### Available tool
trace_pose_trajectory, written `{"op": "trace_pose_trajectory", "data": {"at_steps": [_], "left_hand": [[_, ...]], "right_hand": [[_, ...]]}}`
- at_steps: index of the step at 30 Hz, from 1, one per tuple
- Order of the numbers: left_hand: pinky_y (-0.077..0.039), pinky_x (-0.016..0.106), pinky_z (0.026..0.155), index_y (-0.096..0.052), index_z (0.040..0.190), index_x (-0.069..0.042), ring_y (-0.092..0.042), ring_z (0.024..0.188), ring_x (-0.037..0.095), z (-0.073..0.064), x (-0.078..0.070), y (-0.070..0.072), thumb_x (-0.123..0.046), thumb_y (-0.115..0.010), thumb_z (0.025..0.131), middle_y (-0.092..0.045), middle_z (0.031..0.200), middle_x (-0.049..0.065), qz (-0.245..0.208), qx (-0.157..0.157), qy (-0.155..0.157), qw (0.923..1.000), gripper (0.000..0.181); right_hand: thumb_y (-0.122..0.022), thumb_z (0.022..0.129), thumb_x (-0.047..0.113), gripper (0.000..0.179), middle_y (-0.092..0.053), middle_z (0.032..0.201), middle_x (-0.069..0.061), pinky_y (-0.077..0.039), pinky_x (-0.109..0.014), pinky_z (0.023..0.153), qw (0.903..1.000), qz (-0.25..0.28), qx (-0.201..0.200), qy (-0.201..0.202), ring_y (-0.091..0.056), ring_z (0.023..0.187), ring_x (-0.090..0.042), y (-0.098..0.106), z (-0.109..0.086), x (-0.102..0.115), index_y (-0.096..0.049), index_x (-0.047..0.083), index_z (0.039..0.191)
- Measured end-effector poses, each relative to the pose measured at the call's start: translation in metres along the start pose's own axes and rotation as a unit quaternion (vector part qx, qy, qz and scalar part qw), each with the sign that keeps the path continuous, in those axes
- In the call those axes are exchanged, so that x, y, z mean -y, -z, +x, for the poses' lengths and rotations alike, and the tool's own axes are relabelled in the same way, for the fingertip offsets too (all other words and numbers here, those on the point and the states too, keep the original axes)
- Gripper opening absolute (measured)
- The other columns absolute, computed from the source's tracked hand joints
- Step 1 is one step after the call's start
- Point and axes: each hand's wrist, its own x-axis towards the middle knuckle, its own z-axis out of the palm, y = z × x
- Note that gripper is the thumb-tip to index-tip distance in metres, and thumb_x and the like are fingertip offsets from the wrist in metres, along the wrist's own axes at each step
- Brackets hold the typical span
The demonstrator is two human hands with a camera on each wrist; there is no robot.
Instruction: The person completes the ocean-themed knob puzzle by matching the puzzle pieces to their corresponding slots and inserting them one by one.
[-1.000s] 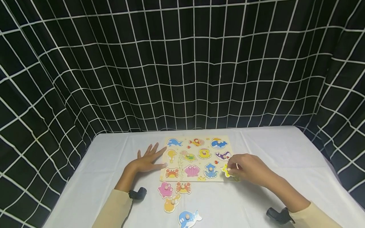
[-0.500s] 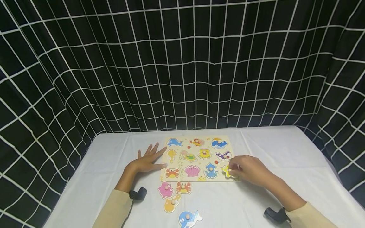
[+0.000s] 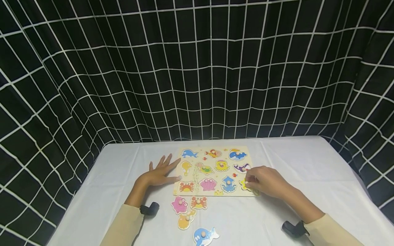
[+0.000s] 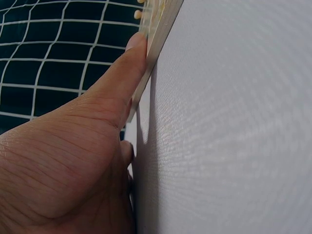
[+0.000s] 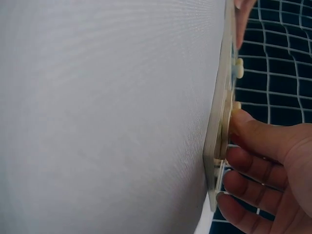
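The wooden puzzle board [image 3: 215, 176] lies on the white cloth, with sea-animal pieces set in it. At its lower right corner my right hand [image 3: 267, 182] pinches the yellow starfish piece [image 3: 242, 185], partly hidden by the fingers. From the right wrist view, the starfish piece [image 5: 225, 129] lies against the board, its edge standing a little above the surface. My left hand [image 3: 157, 175] rests with spread, straight fingers at the board's left side. In the left wrist view its thumb [image 4: 131, 63] presses on the board's edge.
In front of the board lie a pink shell piece [image 3: 180, 204], a red crab piece [image 3: 198, 202] and an orange seahorse-like piece [image 3: 185, 220]. Nearer still is a blue whale piece [image 3: 204, 236]. Black grid-patterned curtain [image 3: 197, 75] stands behind the table.
My right hand turns and shifts slightly at the board's corner, still holding the starfish piece, which has rotated a little. The left hand stays in place on the board.
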Motion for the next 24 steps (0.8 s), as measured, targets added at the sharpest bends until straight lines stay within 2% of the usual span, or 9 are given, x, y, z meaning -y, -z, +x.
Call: {"op": "trace_pose_trajectory", "data": {"at_steps": [11,24], "left_hand": [[0.009,0.073,0.114,-0.023,0.162,-0.034,0.007,0.156,0.036,0.0018,0.0025,-0.0009,-0.068,-0.058,0.090,-0.002,0.171,0.009,0.004,0.002,0.001,1.0000,0.087],[0.009,0.073,0.114,-0.024,0.162,-0.033,0.007,0.156,0.036,0.0004,0.0013,0.0003,-0.067,-0.058,0.090,-0.003,0.171,0.010,-0.001,0.002,0.001,1.0000,0.087]], "right_hand": [[-0.084,0.084,0.025,0.014,-0.052,0.067,0.018,-0.039,-0.027,0.057,0.9999,0.008,0.005,-0.006,-0.045,0.063,-0.004,-0.0015,0.0022,0.0001,-0.070,0.025,0.081],[-0.083,0.084,0.024,0.015,-0.050,0.066,0.018,-0.037,-0.027,0.056,0.9998,0.010,0.013,0.007,-0.044,0.062,-0.004,-0.0011,0.0027,0.0011,-0.069,0.026,0.081]]}}
